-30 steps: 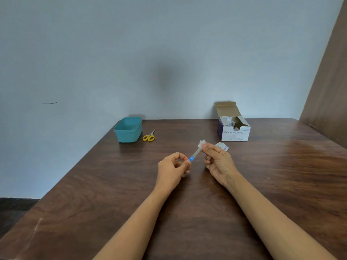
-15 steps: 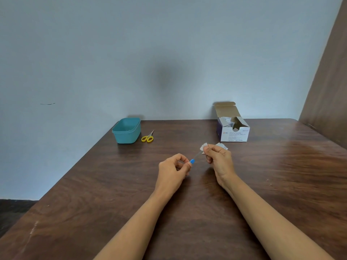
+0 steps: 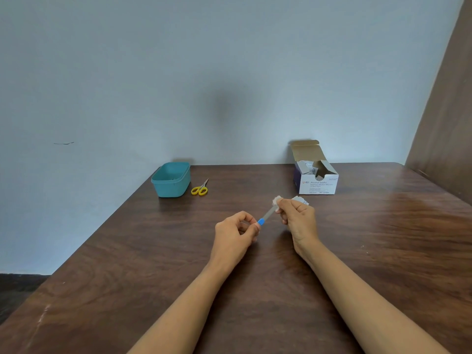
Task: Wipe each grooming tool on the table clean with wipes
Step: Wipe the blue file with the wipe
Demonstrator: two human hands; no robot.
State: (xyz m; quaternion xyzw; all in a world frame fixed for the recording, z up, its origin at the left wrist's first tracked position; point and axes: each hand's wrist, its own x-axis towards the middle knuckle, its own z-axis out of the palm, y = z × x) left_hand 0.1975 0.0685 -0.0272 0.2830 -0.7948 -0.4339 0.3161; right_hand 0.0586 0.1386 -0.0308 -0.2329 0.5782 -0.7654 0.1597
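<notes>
My left hand (image 3: 236, 235) pinches the blue handle end of a slim nail file (image 3: 267, 215), which points up and to the right above the table. My right hand (image 3: 297, 217) holds a small white wipe (image 3: 277, 200) folded around the file's far tip. Small yellow-handled scissors (image 3: 200, 189) lie at the back left beside a teal tub (image 3: 171, 180). An open white box of alcohol swabs (image 3: 316, 178) stands at the back right.
A torn swab wrapper (image 3: 301, 200) lies on the dark wooden table (image 3: 255, 290) just behind my right hand. A wall runs along the table's far edge and a brown panel stands at the right. The table's left edge drops to the floor.
My right hand slid the wipe along the file's blade, down toward the blue handle and back out to the tip. My left hand kept its grip on the handle.
</notes>
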